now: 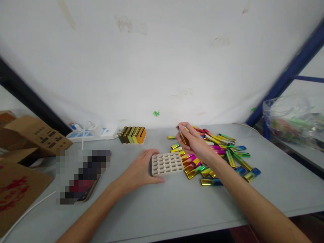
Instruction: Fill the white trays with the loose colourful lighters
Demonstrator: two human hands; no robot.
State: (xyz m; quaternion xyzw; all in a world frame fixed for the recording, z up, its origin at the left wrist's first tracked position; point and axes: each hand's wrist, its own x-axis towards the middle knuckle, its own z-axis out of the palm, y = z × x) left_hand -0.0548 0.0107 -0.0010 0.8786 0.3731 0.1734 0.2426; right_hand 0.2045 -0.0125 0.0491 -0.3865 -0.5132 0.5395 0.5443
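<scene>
A pale tray [167, 164] with rows of slots lies on the table in front of me, no sticks in its slots. My left hand [145, 168] grips its left end, the thumb along the near side and the fingers at the far corner. To the upper right, my right hand [191, 138] is closed around a shiny gold, flat stick-like piece [184, 135] with a dark end. It is held above a loose pile of metallic multicoloured flat sticks [194, 170], whose exact kind I cannot make out.
A second tray packed with upright sticks [133, 135] stands near the wall. Left of it lies a white power strip [93, 131]. A phone [88, 190], partly blurred out, and cardboard boxes [37, 135] are at the left. A clear plastic bag [291, 118] is at the right.
</scene>
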